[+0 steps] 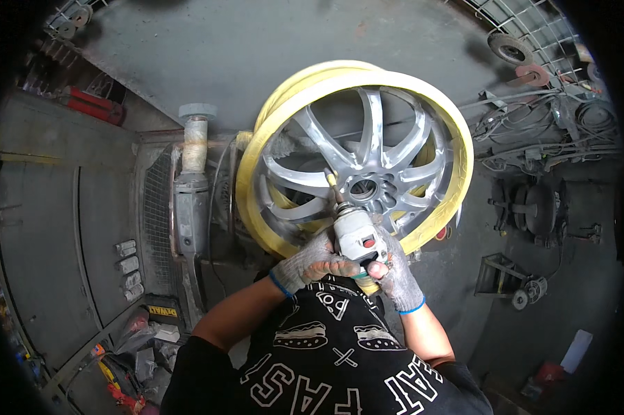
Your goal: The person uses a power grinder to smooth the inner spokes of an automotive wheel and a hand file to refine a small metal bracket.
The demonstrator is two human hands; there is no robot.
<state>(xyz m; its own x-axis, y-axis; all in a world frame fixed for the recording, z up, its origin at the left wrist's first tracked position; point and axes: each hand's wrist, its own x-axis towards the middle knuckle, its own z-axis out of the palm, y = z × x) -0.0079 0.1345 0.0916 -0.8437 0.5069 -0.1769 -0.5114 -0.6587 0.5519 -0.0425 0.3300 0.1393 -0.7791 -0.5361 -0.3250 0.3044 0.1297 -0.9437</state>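
A power die grinder with a pale grey body and a red button is gripped between both my hands. My left hand, in a grey knit glove with bare fingertips, is closed around its left side. Wrapped on its right side is my right hand, gloved the same way. The grinder's narrow tapered bit points up and away, at the spokes beside the hub; whether it touches metal I cannot tell. The large alloy wheel stands tilted before me, its spokes bare and scuffed, its rim covered in yellow tape.
Left of the wheel stands a grey machine with a disc on top, beside a mesh panel. Cables hang at the right, above a small metal frame. Clutter and a tool case lie at lower left.
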